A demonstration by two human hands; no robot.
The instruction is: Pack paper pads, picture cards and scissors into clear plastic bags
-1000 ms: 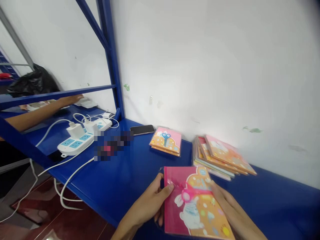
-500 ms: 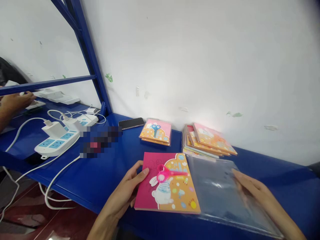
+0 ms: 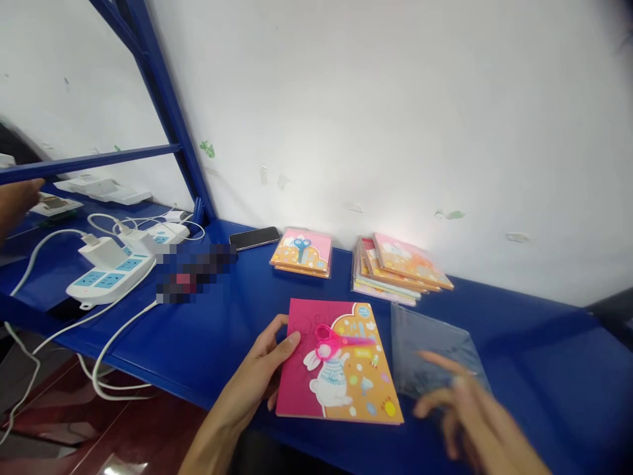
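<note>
A pink and orange booklet with a rabbit picture lies on the blue shelf, pink toy scissors on its cover. My left hand holds the booklet's left edge, thumb on top and fingers under it. A clear plastic sleeve lies flat just right of the booklet. My right hand hovers over the sleeve's near edge, blurred, fingers spread, holding nothing.
A small stack of booklets and a larger fanned stack lie by the wall. A black phone lies left of them. White power strips with cables sit at the left. Another person's hand shows at far left.
The booklet came out of the plastic sleeve. My right hand pulled the sleeve off to the right, laid it down and let go. The view turned right.
</note>
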